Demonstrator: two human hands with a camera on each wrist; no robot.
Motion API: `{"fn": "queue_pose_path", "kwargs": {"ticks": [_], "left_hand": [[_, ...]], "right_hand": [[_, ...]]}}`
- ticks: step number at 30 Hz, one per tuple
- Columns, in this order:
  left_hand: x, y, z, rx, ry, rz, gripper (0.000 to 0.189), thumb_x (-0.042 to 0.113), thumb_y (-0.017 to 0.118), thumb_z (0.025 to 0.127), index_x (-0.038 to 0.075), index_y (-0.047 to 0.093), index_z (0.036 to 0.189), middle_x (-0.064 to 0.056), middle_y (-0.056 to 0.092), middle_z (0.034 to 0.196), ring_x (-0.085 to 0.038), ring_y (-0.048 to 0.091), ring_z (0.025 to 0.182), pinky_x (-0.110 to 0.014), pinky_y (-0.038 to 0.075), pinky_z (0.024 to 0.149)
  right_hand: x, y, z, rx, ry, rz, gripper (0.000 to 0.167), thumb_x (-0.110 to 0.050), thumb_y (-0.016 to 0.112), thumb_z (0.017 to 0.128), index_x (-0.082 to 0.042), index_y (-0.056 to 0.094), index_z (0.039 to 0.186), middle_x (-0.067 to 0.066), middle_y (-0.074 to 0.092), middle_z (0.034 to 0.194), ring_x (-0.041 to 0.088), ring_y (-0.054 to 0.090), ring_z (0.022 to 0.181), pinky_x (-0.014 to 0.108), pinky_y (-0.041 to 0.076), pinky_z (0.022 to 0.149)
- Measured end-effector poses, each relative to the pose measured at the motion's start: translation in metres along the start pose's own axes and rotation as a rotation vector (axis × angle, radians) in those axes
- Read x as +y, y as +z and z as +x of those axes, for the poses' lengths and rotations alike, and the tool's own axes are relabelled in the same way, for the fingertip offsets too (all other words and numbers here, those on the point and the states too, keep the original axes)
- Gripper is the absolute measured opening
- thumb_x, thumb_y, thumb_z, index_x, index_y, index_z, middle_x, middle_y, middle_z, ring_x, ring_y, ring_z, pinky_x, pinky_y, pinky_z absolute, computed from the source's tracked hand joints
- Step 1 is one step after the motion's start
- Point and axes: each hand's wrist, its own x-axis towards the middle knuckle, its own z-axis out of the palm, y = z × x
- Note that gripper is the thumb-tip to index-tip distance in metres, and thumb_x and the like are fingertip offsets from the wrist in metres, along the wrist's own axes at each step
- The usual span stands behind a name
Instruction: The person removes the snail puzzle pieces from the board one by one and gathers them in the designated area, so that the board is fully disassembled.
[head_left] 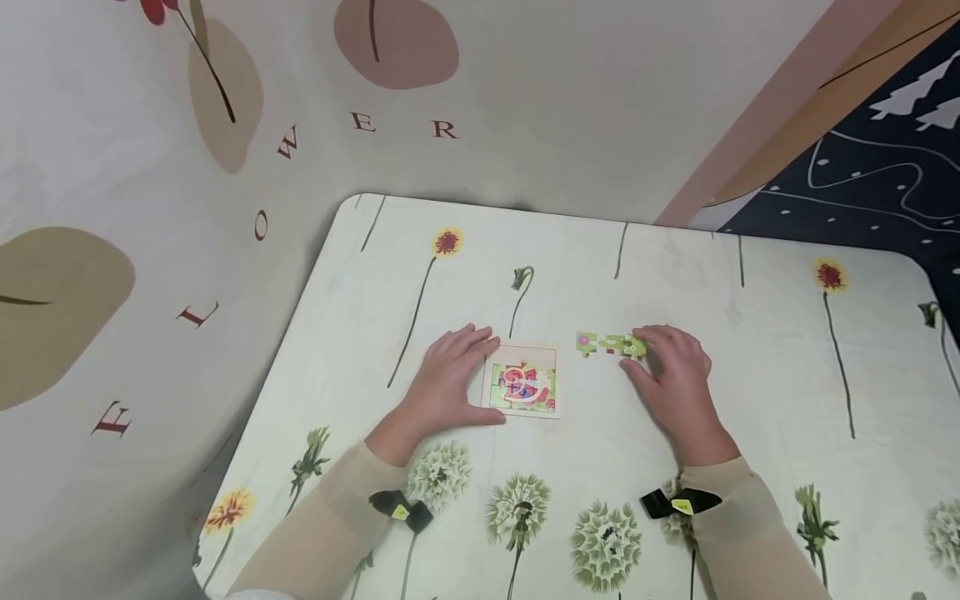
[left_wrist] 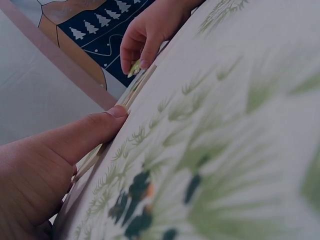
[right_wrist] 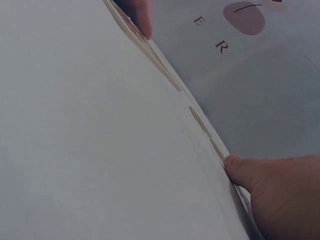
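Observation:
A small square jigsaw puzzle board point(head_left: 534, 355) lies on the table, its lower part filled with a colourful picture and its upper strip bare wood. My left hand point(head_left: 448, 382) holds it from the left, thumb along the near edge and fingers at the far left corner. To the right, my right hand point(head_left: 678, 379) pinches a green puzzle piece point(head_left: 634, 347) between thumb and fingers, close to the tabletop. Beside that piece lies another green one point(head_left: 612, 342); whether they interlock I cannot tell. A green puzzle piece with a pink spot point(head_left: 587, 341) lies between them and the board.
The white tablecloth point(head_left: 360, 300) is printed with flowers and dandelions. Behind the table hangs a pale cloth point(head_left: 570, 108) with letters and leaf shapes, and a dark cloth with white trees point(head_left: 862, 179) is at the right. A black strap sits on each sleeve.

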Motion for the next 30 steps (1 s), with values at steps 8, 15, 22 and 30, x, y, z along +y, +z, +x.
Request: {"fn": "queue_pose_path", "kwargs": {"ticks": [8, 15, 22, 30], "left_hand": [[0.0, 0.0, -0.001, 0.001, 0.002, 0.002, 0.116, 0.061, 0.096, 0.069, 0.009, 0.048, 0.161, -0.008, 0.038, 0.17, -0.033, 0.024, 0.16, -0.056, 0.016, 0.129], [0.0, 0.0, -0.001, 0.008, 0.001, -0.001, 0.116, 0.06, 0.097, 0.068, 0.009, 0.048, 0.161, -0.008, 0.038, 0.17, -0.033, 0.024, 0.16, -0.056, 0.016, 0.129], [0.0, 0.0, 0.0, 0.008, 0.006, 0.008, 0.118, 0.062, 0.096, 0.067, 0.01, 0.048, 0.161, -0.008, 0.038, 0.17, -0.033, 0.024, 0.16, -0.056, 0.015, 0.13], [0.0, 0.0, -0.001, 0.007, 0.006, 0.008, 0.117, 0.062, 0.096, 0.068, 0.01, 0.048, 0.161, -0.008, 0.038, 0.17, -0.033, 0.024, 0.16, -0.056, 0.016, 0.129]], "right_hand": [[0.005, -0.009, 0.0, -0.068, 0.096, 0.0, 0.044, -0.014, 0.084, 0.094, -0.004, 0.067, 0.134, 0.026, 0.051, 0.157, 0.052, 0.027, 0.155, 0.078, 0.001, 0.12], [0.009, -0.016, 0.0, -0.1, 0.14, 0.018, 0.043, -0.02, 0.082, 0.096, -0.002, 0.067, 0.133, 0.026, 0.045, 0.162, 0.051, 0.022, 0.157, 0.079, -0.006, 0.118], [0.011, -0.018, 0.0, -0.092, 0.142, 0.049, 0.041, -0.018, 0.082, 0.096, -0.001, 0.069, 0.13, 0.028, 0.043, 0.162, 0.054, 0.022, 0.155, 0.079, -0.006, 0.118], [0.011, -0.017, 0.001, -0.089, 0.143, 0.063, 0.039, -0.017, 0.08, 0.096, -0.002, 0.069, 0.131, 0.029, 0.042, 0.162, 0.055, 0.021, 0.155, 0.077, -0.006, 0.119]]}}
